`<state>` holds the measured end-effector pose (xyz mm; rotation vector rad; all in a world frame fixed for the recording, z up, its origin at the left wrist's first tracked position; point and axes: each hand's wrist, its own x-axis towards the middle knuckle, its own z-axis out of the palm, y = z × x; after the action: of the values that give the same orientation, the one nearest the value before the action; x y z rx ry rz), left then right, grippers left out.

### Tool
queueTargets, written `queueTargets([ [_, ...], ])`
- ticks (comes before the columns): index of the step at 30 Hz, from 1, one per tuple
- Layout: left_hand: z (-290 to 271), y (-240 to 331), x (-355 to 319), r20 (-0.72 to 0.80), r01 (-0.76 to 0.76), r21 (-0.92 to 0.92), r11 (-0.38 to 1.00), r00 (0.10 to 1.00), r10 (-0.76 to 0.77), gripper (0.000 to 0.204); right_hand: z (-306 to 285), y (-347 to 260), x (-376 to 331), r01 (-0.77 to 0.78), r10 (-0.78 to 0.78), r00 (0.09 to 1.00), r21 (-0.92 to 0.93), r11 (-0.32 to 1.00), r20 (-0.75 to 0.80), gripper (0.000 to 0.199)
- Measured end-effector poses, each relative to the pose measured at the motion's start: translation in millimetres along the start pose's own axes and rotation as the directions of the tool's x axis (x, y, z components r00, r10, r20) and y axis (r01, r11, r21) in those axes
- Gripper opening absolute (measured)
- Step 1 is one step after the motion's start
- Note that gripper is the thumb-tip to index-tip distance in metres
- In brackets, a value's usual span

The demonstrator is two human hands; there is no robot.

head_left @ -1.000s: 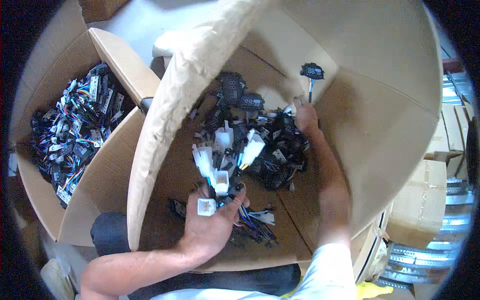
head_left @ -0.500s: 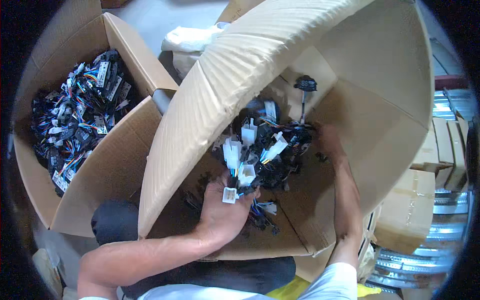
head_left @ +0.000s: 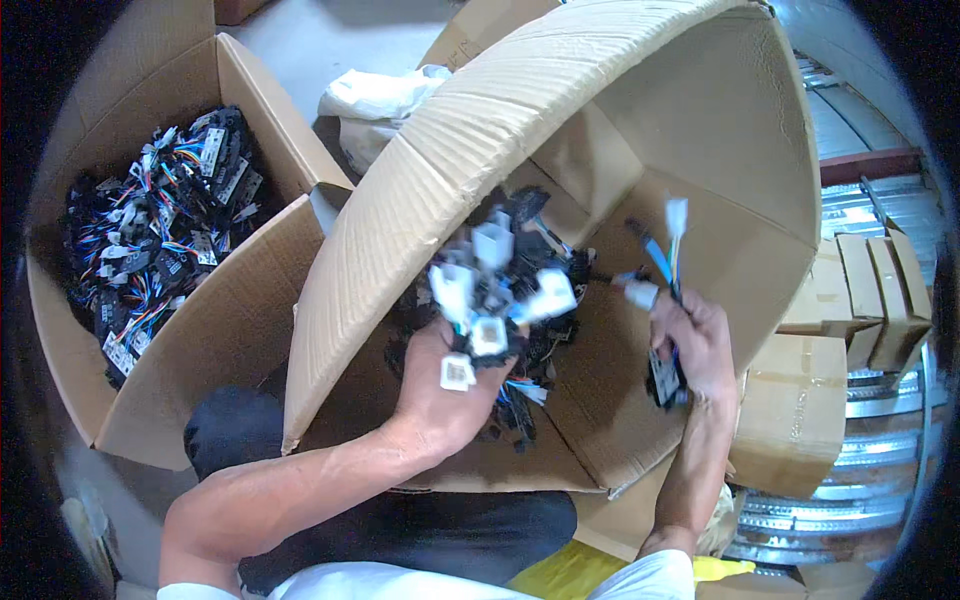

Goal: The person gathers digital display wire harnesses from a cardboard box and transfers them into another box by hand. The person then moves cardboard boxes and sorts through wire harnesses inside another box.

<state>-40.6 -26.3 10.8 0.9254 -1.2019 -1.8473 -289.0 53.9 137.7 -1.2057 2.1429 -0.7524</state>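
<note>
My left hand point(head_left: 445, 400) is closed round a bunch of wiring harnesses point(head_left: 489, 338) with white plug connectors, inside the tipped cardboard box point(head_left: 720, 210). The connectors fan out above my fingers and are blurred. Further right, within the same box, my right hand point(head_left: 697, 340) grips another wiring harness point(head_left: 664, 378). Its coloured wires and a white connector stick up above the fingers, and a dark labelled module hangs below them. Behind my left hand lies a heap of dark harnesses point(head_left: 560, 325), partly hidden by the bunch.
On the left stands an open cardboard box point(head_left: 210, 300) filled with similar harnesses point(head_left: 165, 235). A white plastic bag point(head_left: 380, 95) sits behind the boxes. Closed cartons point(head_left: 790, 410) and metal sheeting point(head_left: 860, 520) are at the right. Yellow material point(head_left: 570, 572) lies near my lap.
My right hand has drawn back from the heap toward me, bringing out a wiring harness. My left hand keeps its bunch, which has shifted slightly. The tipped box sits a little further left in view.
</note>
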Motion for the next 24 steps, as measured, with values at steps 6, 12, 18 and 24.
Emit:
queueTargets([
  [6,-2,-18,-6,0.487,-0.157,-0.015,0.988,0.862,0.144,0.032,50,-36,-42,0.296,-0.291,0.925,0.018,0.955,0.245,0.022],
  [12,5,0,-14,0.305,0.092,-0.077,0.993,0.95,-0.065,0.043,88,10,-33,0.207,-0.186,0.972,-0.15,0.967,0.144,0.015],
  [18,1,-21,-12,0.188,0.0,0.14,0.99,0.982,-0.026,0.03,135,4,-16,0.16,0.089,0.806,-0.36,0.919,0.585,0.027],
  [24,2,-13,-4,0.037,0.127,0.034,0.991,0.991,-0.128,0.034,46,106,144,0.118,-0.18,0.944,0.226,0.967,0.278,0.029],
])
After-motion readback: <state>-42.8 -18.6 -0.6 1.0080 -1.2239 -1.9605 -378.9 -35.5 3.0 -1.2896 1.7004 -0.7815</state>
